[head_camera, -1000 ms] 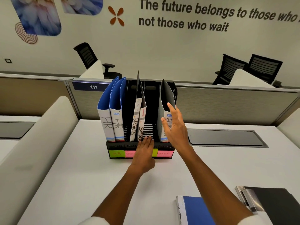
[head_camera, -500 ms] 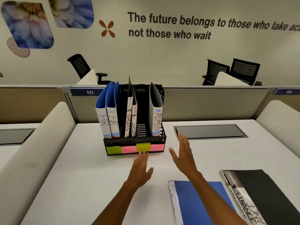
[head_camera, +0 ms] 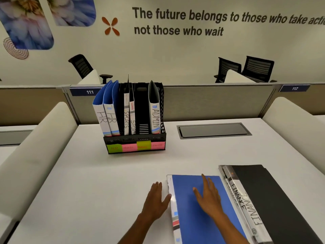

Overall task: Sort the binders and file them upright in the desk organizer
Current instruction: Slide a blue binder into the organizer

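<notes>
A black mesh desk organizer (head_camera: 135, 139) stands at the middle of the white desk, with coloured sticky notes on its front. Upright in it are two blue HR binders (head_camera: 107, 110), two thin SPORTS binders (head_camera: 129, 117) and a grey ADMIN binder (head_camera: 154, 113); one slot between SPORTS and ADMIN is empty. A blue binder (head_camera: 186, 206) lies flat near me. My left hand (head_camera: 155, 199) rests open on the desk, thumb at the binder's spine. Over the blue cover, my right hand (head_camera: 207, 196) is spread open. Black FINANCE binders (head_camera: 263, 196) lie flat to the right.
A grey cable hatch (head_camera: 213, 130) is set in the desk behind right of the organizer. White padded dividers (head_camera: 29, 155) flank the desk on both sides. A low partition runs behind, with black office chairs (head_camera: 246, 69) beyond it.
Both hands have pulled back from the organizer toward me; they now sit at the flat blue binder. The view has tilted down, showing more of the near desk.
</notes>
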`<state>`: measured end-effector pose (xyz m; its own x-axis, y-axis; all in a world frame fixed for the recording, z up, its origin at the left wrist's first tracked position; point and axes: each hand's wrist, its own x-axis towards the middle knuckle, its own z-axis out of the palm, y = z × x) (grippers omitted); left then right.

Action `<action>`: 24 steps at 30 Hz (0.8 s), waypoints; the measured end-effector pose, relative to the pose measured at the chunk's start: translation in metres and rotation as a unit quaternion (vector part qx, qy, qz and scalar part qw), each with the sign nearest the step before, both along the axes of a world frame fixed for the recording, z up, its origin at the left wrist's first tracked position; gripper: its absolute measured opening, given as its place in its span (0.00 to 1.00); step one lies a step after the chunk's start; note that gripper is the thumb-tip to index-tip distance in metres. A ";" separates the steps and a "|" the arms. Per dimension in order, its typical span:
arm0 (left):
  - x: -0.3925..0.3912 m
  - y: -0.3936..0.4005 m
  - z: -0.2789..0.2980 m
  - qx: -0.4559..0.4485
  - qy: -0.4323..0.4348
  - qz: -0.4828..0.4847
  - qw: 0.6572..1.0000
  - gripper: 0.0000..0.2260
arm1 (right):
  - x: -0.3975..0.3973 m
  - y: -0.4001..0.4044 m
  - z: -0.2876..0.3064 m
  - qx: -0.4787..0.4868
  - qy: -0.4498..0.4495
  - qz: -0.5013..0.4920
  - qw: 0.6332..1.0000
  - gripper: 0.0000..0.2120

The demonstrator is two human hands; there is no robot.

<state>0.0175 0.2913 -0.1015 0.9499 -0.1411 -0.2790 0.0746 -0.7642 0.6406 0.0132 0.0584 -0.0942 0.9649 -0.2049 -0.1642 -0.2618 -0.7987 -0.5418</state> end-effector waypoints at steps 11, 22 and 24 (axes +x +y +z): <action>-0.062 -0.054 0.002 0.017 0.025 0.071 0.997 0.31 | -0.071 -0.043 -0.016 -0.011 0.042 0.012 0.999 0.36; -0.079 -0.079 0.028 -0.200 0.031 0.218 0.955 0.18 | -0.074 -0.070 -0.001 0.063 0.029 0.081 0.994 0.33; -0.079 -0.078 0.032 -0.225 0.049 0.248 0.941 0.16 | -0.075 -0.073 0.003 0.081 0.029 0.082 0.993 0.33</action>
